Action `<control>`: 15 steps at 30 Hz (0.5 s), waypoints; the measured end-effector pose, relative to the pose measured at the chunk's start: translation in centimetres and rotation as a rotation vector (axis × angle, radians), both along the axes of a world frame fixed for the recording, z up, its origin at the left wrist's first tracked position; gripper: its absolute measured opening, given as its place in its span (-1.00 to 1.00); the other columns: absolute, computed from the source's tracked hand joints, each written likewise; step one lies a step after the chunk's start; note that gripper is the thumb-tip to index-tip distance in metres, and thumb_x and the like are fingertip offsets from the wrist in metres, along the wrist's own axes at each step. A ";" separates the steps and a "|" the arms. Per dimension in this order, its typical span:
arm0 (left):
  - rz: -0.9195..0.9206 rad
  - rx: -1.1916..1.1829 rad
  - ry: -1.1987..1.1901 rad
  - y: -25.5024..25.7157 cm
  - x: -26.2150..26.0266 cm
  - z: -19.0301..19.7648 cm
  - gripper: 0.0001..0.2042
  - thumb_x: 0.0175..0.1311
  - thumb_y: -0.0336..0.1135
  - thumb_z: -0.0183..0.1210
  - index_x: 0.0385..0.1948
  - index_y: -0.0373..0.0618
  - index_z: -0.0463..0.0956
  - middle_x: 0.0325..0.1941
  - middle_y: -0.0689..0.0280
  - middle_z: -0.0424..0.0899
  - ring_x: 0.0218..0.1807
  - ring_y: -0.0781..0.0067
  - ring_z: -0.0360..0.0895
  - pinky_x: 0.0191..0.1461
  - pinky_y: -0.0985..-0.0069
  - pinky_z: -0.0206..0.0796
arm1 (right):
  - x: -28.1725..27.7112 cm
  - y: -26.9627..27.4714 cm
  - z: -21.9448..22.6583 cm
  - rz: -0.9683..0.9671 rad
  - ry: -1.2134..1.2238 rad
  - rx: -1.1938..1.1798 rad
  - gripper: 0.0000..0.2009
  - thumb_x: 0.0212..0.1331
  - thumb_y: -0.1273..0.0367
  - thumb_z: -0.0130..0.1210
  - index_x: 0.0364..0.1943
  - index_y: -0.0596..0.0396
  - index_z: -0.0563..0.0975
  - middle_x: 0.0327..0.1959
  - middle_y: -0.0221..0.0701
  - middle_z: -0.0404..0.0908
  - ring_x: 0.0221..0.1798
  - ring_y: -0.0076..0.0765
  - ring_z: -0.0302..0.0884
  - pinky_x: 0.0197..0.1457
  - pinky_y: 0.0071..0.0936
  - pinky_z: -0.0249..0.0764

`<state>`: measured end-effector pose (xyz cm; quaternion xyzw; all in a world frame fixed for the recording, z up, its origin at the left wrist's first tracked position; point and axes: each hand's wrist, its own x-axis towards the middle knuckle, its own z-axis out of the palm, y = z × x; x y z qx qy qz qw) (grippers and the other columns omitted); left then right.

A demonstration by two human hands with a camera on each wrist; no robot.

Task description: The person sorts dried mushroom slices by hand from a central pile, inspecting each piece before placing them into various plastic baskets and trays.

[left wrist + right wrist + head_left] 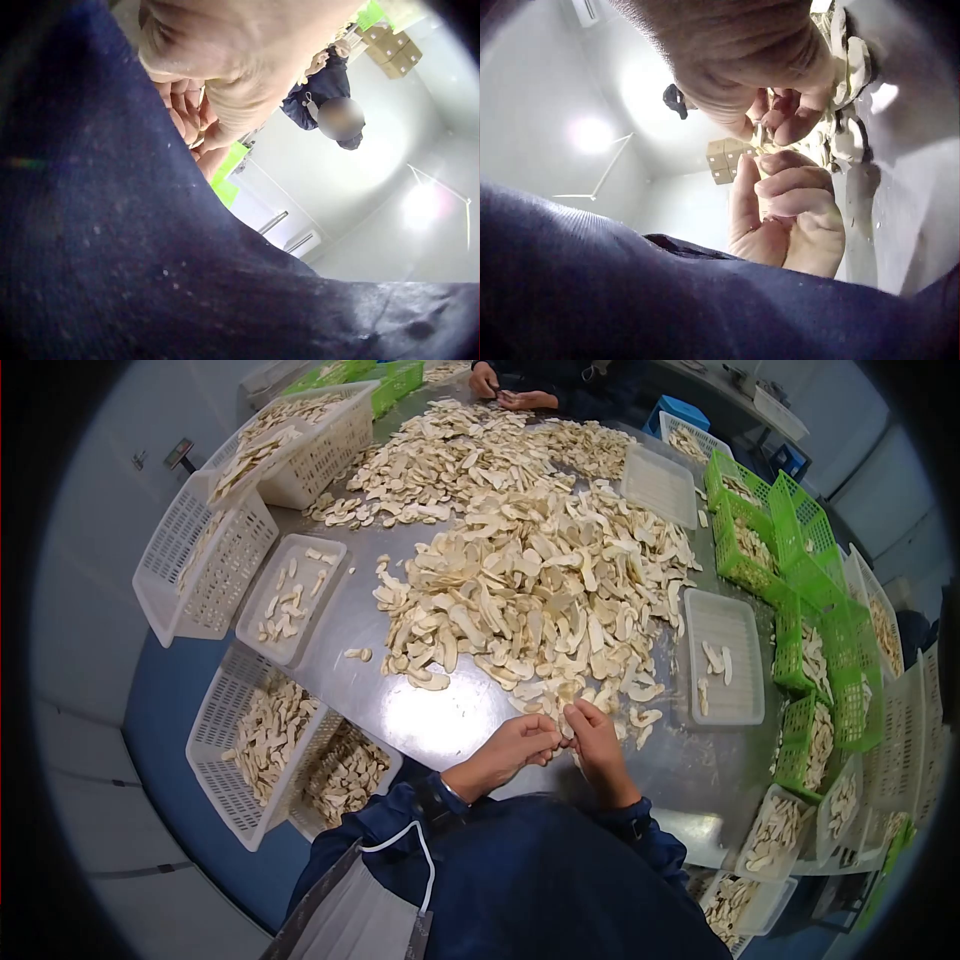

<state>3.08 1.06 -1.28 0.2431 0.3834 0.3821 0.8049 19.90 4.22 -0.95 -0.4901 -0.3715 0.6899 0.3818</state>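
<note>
A large heap of pale dried mushroom slices [520, 570] covers the middle of the metal table [335, 650]. At the heap's near edge my two hands meet, fingertips together. My left hand [513, 747], coming in from the left, has curled fingers and pinches a small pale mushroom slice. Thumb and fingers of my right hand [598, 748] pinch the same slice from the other side. Most of that piece is hidden behind the fingers in the head view; the right wrist view shows a sliver of it [761, 141] between both hands' fingertips. Loose slices [645, 720] lie just right of my hands.
Shallow white trays with a few slices stand left [292, 600] and right [725, 660] of the heap. White crates of slices [265, 750] are at lower left. Green baskets [812, 740] line the right edge. Another person's hands [515, 395] are across the table.
</note>
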 end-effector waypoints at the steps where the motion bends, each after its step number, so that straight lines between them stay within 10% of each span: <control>1: -0.009 0.003 0.013 0.0 0.1 0.0 -0.90 0.37 -0.34 0.14 -0.27 -0.14 0.50 -0.36 0.42 0.55 -0.39 0.71 0.44 -0.27 0.70 0.36 | 0.0 0.0 0.0 0.012 -0.009 0.025 -0.78 0.32 0.27 0.14 -0.14 0.15 0.58 -0.45 -0.65 0.47 -0.50 -0.81 0.30 -0.45 -0.72 0.35; 15: 0.018 -0.086 0.118 0.6 -0.5 -0.7 -0.82 0.35 -0.34 0.07 -0.19 -0.26 0.54 -0.29 0.35 0.60 -0.32 0.65 0.52 -0.17 0.66 0.44 | -1.3 -0.7 1.8 0.097 -0.524 0.768 -0.84 0.15 0.47 0.23 -0.18 0.15 0.65 -0.32 -0.29 0.66 -0.35 -0.35 0.62 -0.31 -0.52 0.51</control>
